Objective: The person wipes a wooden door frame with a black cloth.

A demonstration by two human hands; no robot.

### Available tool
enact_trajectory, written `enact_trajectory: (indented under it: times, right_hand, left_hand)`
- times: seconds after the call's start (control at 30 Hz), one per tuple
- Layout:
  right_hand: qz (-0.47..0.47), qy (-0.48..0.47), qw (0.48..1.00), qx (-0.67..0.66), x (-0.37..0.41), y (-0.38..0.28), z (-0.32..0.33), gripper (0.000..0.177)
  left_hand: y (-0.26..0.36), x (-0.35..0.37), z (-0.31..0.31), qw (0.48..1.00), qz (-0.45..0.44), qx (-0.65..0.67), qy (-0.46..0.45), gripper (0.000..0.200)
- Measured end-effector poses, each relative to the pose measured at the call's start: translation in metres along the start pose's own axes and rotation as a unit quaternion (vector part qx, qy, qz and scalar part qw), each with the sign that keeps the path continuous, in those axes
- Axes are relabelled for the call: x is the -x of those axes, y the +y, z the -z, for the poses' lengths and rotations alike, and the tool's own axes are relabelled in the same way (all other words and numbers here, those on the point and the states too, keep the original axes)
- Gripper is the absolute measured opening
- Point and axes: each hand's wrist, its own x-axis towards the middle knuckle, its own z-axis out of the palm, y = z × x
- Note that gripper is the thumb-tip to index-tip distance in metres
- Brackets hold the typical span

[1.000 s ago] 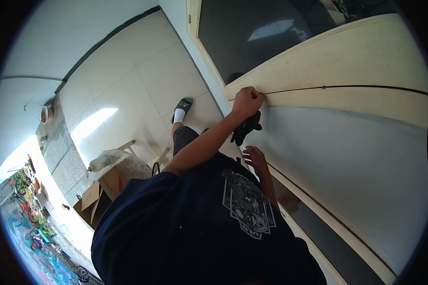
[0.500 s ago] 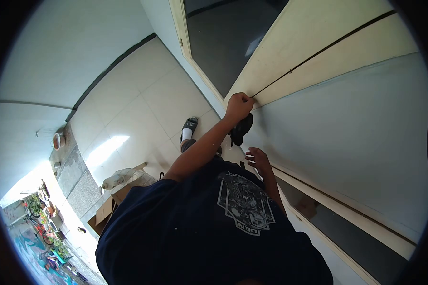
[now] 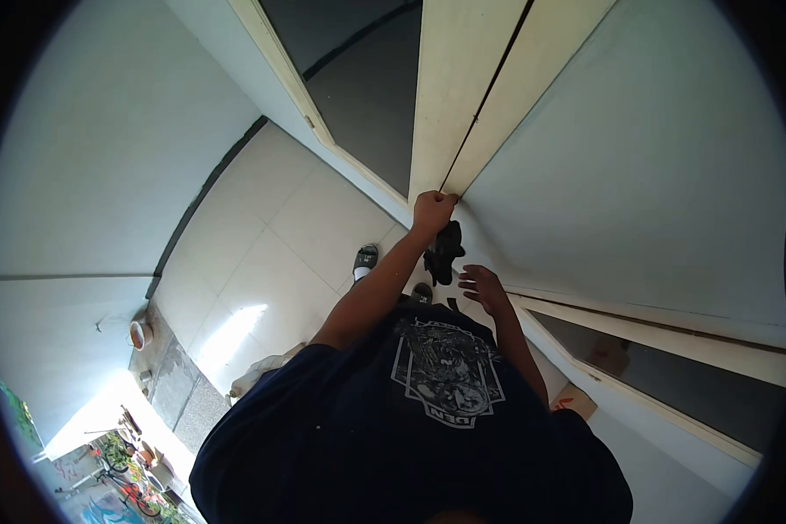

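Door seam (image 3: pixel 479 109) touched by outstretched, clenched left hand (image 3: pixel 432 210).

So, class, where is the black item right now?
Head view, centre: the black item hangs from the closed left hand at the seam between two cream door panels, just above the open right hand.

Pale tiled floor (image 3: pixel 271 253) (one sandal (image 3: pixel 366 258))

Navy short-sleeved T-shirt (image 3: pixel 384 445) with a grey-white crest print (image 3: pixel 446 377) on the chest. Above the print, left hand (image 3: pixel 431 210) and right hand (image 3: pixel 484 287) are bare; farther from it a dark sandal (image 3: pixel 367 257), seemingly over a white sock (image 3: pixel 361 274).
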Motion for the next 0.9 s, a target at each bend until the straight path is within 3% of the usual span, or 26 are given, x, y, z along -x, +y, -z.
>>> enact_trajectory:
  times: [0.1, 0.23, 0.37, 0.53, 0.6, 0.7, 0.73, 0.8, 0.9]
  right_hand:
    - [0.015, 0.022, 0.999, -0.019, 0.003, -0.001, 0.002, 0.037]
    - [0.061, 0.053, 0.995, -0.050, 0.023, -0.014, -0.021, 0.038]
    - [0.149, 0.112, 0.981, -0.053, 0.045, -0.052, -0.070, 0.036]
    - [0.263, 0.240, 0.934, -0.015, 0.022, -0.060, -0.133, 0.041]
    - [0.253, 0.267, 0.928, -0.068, 0.007, -0.052, -0.154, 0.040]
    - [0.318, 0.278, 0.899, -0.118, -0.031, -0.026, -0.179, 0.039]
    - [0.318, 0.292, 0.892, -0.132, -0.037, -0.024, -0.186, 0.039]
    - [0.258, 0.313, 0.906, -0.120, -0.048, -0.020, -0.201, 0.035]
    - [0.270, 0.364, 0.867, -0.204, -0.069, -0.014, -0.221, 0.024]
  left_hand:
    - [-0.021, -0.016, -0.005, 1.000, 0.001, -0.030, -0.009, 0.028]
    - [0.053, 0.019, 0.011, 0.993, 0.003, 0.096, -0.073, 0.026]
    - [0.011, 0.003, 0.016, 0.989, 0.090, 0.059, -0.097, 0.024]
    - [-0.029, -0.008, 0.044, 0.974, 0.108, 0.006, -0.197, 0.026]
    - [-0.026, -0.009, 0.060, 0.944, 0.135, 0.036, -0.298, 0.020]
    - [-0.038, -0.031, 0.083, 0.908, 0.213, 0.042, -0.358, 0.018]
    - [-0.036, -0.033, 0.088, 0.904, 0.215, 0.027, -0.370, 0.018]
    - [-0.032, -0.034, 0.099, 0.879, 0.300, 0.023, -0.371, 0.025]
    - [-0.055, -0.060, 0.109, 0.848, 0.293, -0.006, -0.441, 0.032]
